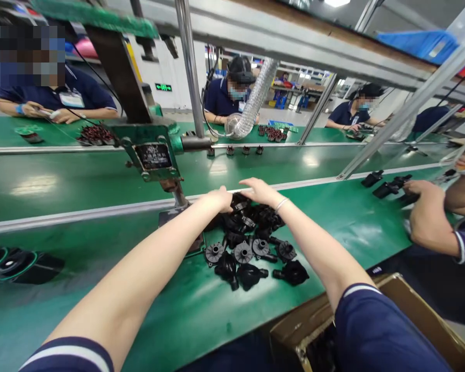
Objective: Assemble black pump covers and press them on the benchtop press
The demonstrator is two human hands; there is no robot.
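Note:
A pile of black plastic pump covers (251,219) lies on the green bench, and both hands reach to its far end. My left hand (220,199) is at the pile's left edge, touching or very close to the parts, its fingers apart and partly hidden. My right hand (262,192) is over the far right side of the pile, fingers stretched out to the left and nothing seen gripped in them. Nearer to me, several round ribbed covers (243,252) lie face up. A black cover with a spout (295,272) sits a little apart on the right.
A green hand press (153,155) stands left of the pile. Black housings (27,266) lie at the far left. An open cardboard box (411,299) is below the bench edge. On the right, a co-worker's arm (430,217) reaches to black motor housings (387,188).

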